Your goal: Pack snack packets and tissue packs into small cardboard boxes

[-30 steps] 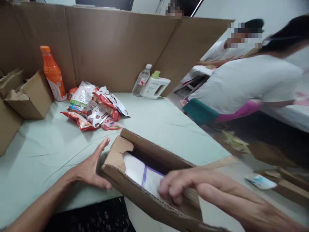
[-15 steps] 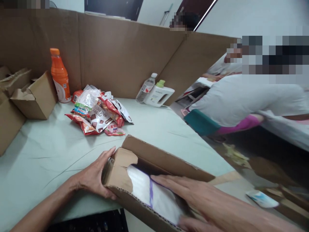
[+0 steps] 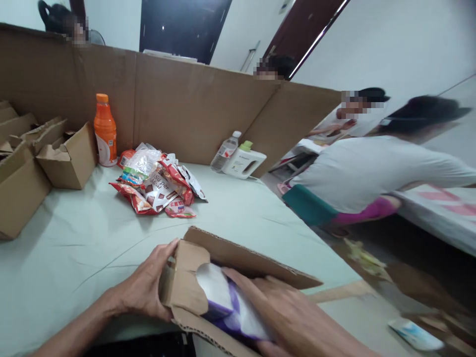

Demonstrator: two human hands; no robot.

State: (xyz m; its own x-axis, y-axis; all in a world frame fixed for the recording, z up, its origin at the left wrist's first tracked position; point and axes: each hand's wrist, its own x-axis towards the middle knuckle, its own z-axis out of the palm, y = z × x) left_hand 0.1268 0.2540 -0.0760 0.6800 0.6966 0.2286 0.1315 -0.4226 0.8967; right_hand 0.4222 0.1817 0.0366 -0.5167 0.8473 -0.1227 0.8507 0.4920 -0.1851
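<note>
An open cardboard box (image 3: 253,255) lies slanted at the near edge of the table. My left hand (image 3: 147,287) is wrapped round its left end, thumb and fingers on opposite sides of the folded flap. Inside the box is a white-and-purple tissue pack (image 3: 213,282), tilted so that a purple side shows. My right hand (image 3: 286,307) reaches into the box and grips this pack, fingers along its far side and thumb near the front wall. The hand covers the pack's right part.
On the table stand an orange bottle (image 3: 105,131), a clear bottle (image 3: 225,152), a white jug (image 3: 243,162), a pile of snack packets (image 3: 159,186) and several open cartons (image 3: 70,161). A cardboard partition (image 3: 193,109) runs behind. At right, a person (image 3: 357,173) sits beside another table.
The tissue pack has tipped inside the box and shows its purple side. My right hand has closed round it, moving slightly left. My left hand stays on the box end. The camera view has shifted.
</note>
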